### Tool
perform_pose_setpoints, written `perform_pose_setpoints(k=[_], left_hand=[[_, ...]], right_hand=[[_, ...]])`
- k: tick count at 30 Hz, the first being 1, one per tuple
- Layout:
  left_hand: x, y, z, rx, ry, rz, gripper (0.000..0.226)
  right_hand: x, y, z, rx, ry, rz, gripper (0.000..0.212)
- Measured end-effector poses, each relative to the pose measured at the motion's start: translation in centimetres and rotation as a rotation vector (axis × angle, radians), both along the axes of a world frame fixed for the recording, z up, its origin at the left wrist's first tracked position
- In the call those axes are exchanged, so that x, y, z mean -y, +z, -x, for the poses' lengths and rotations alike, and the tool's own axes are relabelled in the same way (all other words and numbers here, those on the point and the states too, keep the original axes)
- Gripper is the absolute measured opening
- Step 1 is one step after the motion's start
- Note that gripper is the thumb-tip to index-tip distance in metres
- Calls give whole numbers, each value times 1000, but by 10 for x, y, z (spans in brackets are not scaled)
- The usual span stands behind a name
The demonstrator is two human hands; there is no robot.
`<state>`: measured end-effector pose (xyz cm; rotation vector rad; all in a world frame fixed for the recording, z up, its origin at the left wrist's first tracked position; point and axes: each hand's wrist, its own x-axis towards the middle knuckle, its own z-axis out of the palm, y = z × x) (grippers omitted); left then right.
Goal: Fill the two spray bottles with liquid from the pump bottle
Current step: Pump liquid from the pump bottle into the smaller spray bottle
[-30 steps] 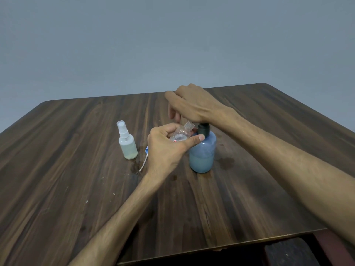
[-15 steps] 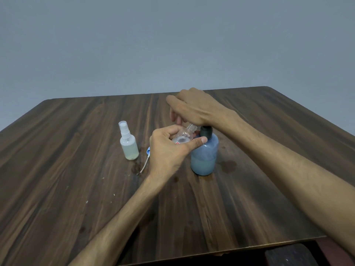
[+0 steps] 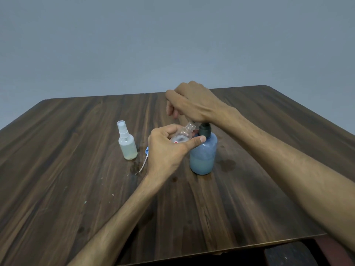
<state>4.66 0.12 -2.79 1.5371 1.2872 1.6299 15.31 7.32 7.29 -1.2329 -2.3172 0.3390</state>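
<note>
Pump bottle (image 3: 203,152): stands upright near the middle of the table (image 3: 76,189); blue body, dark pump collar on top; a paler blue liquid fills roughly its lower third.
Open spray bottle (image 3: 182,136): clear, capless, tilted with its threaded neck pointing up toward the pump bottle's head; just left of the pump bottle, raised off the table; little or no liquid can be made out inside.
Capped spray bottle (image 3: 127,144): upright, well left of the pump bottle; white sprayer on top; pale, cloudy liquid reaches most of the way up its body.
Loose sprayer (image 3: 145,157): lies flat between the capped spray bottle and the pump bottle, blue head and thin white tube partly hidden behind the left hand.
Left hand (image 3: 167,150): fingers and thumb curled round the open spray bottle, gripping it.
Right hand (image 3: 194,104): over the pump bottle's head, fingers bent downward; whether they press or clasp the pump cannot be told.
Wet marks: small dark patches on the wood just left and right of the pump bottle.
Edges: the table's near edge lies well in front of the pump bottle, its far edge well behind, with bare wood between.
</note>
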Motion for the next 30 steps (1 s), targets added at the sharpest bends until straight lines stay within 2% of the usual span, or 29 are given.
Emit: perform_pose_setpoints(k=[3,7,11,16,20,24,28,30], left_hand=[[1,0,0,-19,9,-4,26],[1,1,-1,-6,-2,-3,24],[0,0,-1,3,6,6,25],[0,-1,0,5,-9,13,27],[-1,-1,0,4,18,0,39],[0,-1,1,0,-7,12,29],[-1,0,0,4,14,25,27],[0,0,0,12,8,34,27]], right_hand=[[2,-5,3,87,-6,0,58],[0,2,-2,-14,0,16,53],[1,-5,1,96,10,29,55],[-2,1,-2,-32,21,25,53],[1,-5,0,89,33,53,57],[-1,0,-3,-48,26,42,55],[-1,-6,2,82,23,21,58],[-1,-6,1,57,18,25,58]])
